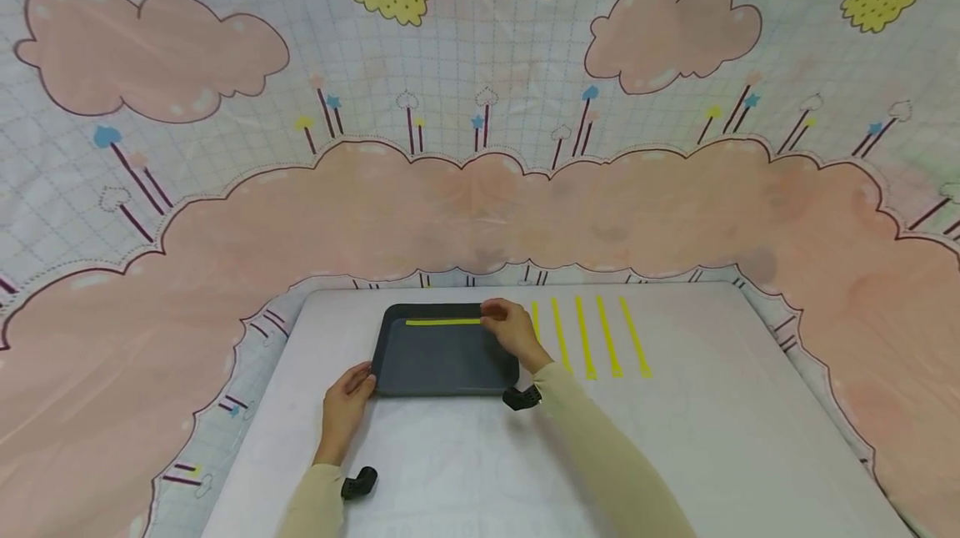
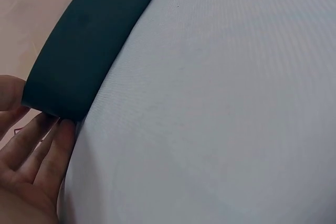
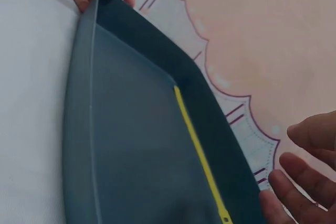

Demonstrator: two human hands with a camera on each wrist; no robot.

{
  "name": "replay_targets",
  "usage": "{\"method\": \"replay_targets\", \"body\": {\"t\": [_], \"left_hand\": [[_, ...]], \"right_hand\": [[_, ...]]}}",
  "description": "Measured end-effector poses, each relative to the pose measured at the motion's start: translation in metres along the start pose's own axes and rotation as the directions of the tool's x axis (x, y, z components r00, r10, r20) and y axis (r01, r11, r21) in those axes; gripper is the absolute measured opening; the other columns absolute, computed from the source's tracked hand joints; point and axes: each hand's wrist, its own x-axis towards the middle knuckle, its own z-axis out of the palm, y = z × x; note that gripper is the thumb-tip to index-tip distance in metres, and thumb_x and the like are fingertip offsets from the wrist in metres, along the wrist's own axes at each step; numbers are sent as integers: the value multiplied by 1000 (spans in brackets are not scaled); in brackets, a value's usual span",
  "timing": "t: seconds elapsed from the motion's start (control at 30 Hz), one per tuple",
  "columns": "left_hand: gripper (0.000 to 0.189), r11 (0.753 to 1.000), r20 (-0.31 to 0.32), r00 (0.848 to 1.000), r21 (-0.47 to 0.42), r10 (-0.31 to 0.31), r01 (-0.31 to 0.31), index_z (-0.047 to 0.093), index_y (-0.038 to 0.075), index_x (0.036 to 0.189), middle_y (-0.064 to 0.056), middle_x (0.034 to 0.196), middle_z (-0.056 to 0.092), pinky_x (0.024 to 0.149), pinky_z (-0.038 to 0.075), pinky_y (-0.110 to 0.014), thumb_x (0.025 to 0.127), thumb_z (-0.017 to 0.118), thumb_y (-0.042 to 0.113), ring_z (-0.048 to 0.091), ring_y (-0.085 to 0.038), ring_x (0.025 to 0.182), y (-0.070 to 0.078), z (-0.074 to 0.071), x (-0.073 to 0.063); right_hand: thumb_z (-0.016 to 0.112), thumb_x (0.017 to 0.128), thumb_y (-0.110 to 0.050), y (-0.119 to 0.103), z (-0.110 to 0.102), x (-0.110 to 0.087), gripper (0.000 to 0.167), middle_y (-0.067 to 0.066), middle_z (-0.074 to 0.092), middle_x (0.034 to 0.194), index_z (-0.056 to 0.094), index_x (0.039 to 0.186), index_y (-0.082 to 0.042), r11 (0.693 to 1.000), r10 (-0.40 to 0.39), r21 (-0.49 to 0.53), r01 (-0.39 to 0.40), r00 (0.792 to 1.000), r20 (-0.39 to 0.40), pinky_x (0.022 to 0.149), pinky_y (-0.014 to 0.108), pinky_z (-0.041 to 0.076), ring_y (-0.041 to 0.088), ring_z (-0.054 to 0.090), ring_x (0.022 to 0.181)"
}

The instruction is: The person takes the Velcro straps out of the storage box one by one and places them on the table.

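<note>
A dark grey rectangular tray (image 1: 442, 364) sits near the far side of the table. My left hand (image 1: 347, 406) grips its near left corner, thumb on one side and fingers against the other in the left wrist view. Inside the tray, along the far wall, lies one yellow cable tie (image 1: 441, 322), its small holed head (image 3: 225, 217) visible in the right wrist view. Over the far right part of the tray hovers my right hand (image 1: 516, 336). Its fingers (image 3: 302, 174) are loosely bent and apart, with nothing between them, beside the tray's far wall.
Several more yellow cable ties (image 1: 609, 338) lie side by side on the white table (image 1: 675, 455), right of the tray; my right hand and forearm partly cover the nearest ones. Behind the table hangs a patterned cloth (image 1: 480, 213) with clouds and stars. Each wrist carries a black camera.
</note>
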Motion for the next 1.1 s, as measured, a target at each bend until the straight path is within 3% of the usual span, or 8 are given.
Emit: {"method": "replay_targets", "body": {"t": [0.4, 0.53, 0.7, 0.9, 1.1], "left_hand": [[38, 1000, -4, 1000, 8, 6, -6, 59, 4, 133, -22, 131, 63, 78, 43, -1, 98, 62, 19, 50, 23, 89, -3, -3, 2], [40, 1000, 5, 1000, 13, -5, 5, 59, 4, 133, -22, 132, 62, 79, 43, -2, 98, 62, 21, 50, 23, 89, 0, -2, -1], [40, 999, 3, 1000, 29, -15, 15, 59, 5, 133, -20, 132, 62, 79, 42, -2, 98, 62, 23, 49, 24, 89, -2, -1, -2], [40, 1000, 4, 1000, 7, -7, 7, 59, 4, 134, -22, 132, 62, 79, 43, -2, 98, 62, 22, 51, 23, 90, -4, 0, -2], [39, 1000, -11, 1000, -5, 1, -2, 59, 3, 133, -23, 130, 63, 78, 44, -2, 97, 62, 18, 52, 22, 89, -2, 0, -3]], "right_hand": [[69, 89, -6, 5, 17, 13, 30, 14, 70, 118, 68, 119, -3, 998, 51, -38, -50, 999, 15, 95, 41, 53, 29, 65, 111], [67, 90, -8, 12, 21, 15, 32, 13, 68, 125, 68, 121, -7, 991, 62, -123, -59, 998, 22, 100, 45, 49, 30, 62, 118], [69, 85, -8, 20, 26, 16, 35, 14, 69, 122, 68, 121, -10, 966, 20, -256, -24, 1000, -21, 91, 42, 53, 30, 64, 110], [67, 86, -6, 21, 30, 19, 39, 15, 67, 127, 66, 125, -9, 969, 51, -241, -56, 998, -27, 96, 47, 51, 32, 62, 115], [70, 87, -8, 19, 34, 18, 43, 12, 66, 130, 63, 129, -9, 950, 79, -300, -83, 997, -27, 100, 44, 49, 31, 60, 119]]}}
